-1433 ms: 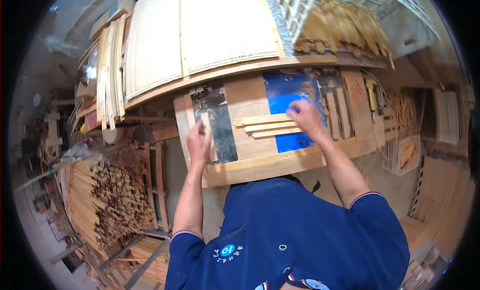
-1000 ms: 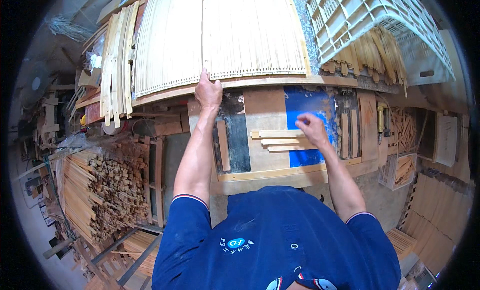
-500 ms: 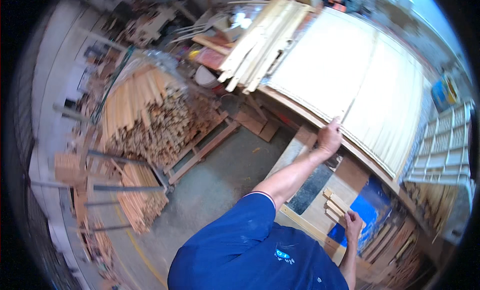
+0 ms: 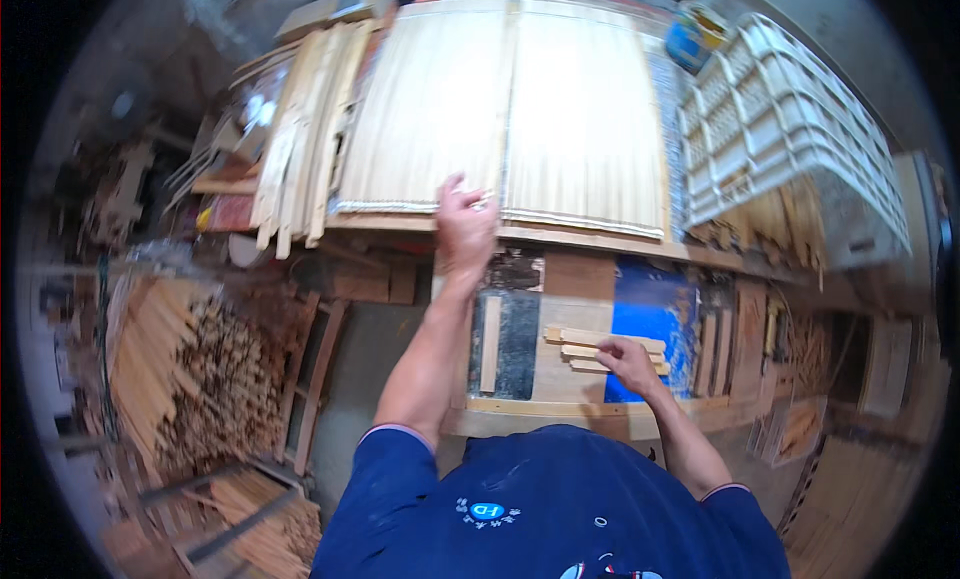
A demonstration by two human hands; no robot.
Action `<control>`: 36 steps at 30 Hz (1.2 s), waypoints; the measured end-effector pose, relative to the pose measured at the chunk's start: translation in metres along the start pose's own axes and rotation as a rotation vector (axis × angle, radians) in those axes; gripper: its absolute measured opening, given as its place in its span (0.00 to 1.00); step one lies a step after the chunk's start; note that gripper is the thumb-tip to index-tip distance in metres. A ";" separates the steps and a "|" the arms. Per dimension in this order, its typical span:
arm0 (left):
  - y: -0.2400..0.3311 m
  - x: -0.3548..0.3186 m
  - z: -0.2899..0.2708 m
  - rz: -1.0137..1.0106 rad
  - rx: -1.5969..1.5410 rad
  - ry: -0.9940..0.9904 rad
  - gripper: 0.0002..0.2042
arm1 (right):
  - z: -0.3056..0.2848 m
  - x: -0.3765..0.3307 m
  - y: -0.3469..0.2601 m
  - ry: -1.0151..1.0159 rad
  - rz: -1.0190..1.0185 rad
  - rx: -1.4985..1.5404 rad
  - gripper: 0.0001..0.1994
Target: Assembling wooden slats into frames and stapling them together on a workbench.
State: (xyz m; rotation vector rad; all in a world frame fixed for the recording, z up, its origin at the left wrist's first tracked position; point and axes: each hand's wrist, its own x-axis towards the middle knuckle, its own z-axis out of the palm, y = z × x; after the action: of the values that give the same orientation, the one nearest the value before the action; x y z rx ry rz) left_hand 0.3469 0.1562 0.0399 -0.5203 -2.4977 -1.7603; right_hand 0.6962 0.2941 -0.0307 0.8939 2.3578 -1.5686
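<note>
My left hand [image 4: 466, 229] is raised at the near edge of a pale slatted wood panel [image 4: 425, 109], close to the seam with a second pale panel [image 4: 580, 119]. Its fingers are curled, and something small and light shows at the fingertips, too small to name. On the lower bench, my right hand [image 4: 630, 365] is closed over a few short wooden strips [image 4: 585, 337], thumb and fingers pinched at one of them. These strips lie side by side across a brown board and a blue sheet [image 4: 652, 297]. A single wooden strip [image 4: 490, 344] rests on a dark plate to their left.
Long wooden slats [image 4: 300, 139] are stacked left of the panels. A white plastic crate [image 4: 780, 119] stands at the right, beside a blue bucket [image 4: 692, 39]. Large piles of sticks [image 4: 215, 379] sit on a rack at lower left. A wooden rail [image 4: 590, 407] edges the bench.
The view has turned to the right, so the panels and bench now lie straight ahead. My left hand stays near the panel seam; my right hand remains at the short strips.
</note>
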 end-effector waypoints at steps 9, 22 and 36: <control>0.070 -0.211 -0.031 -0.400 -0.351 -0.196 0.36 | -0.032 0.106 -0.140 -0.169 -0.028 0.704 0.26; 0.082 -0.202 -0.021 -0.234 -0.440 -0.345 0.35 | 0.006 0.036 -0.126 -0.054 -0.459 0.820 0.19; 0.034 -0.207 0.094 0.828 0.244 -0.849 0.19 | -0.111 -0.106 -0.049 0.514 -0.794 -0.867 0.34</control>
State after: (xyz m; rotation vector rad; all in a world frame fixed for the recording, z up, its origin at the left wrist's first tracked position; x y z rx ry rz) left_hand 0.5664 0.2017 -0.0092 -2.2138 -2.1975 -0.9812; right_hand 0.7737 0.3382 0.1028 0.1401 3.5233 -0.2220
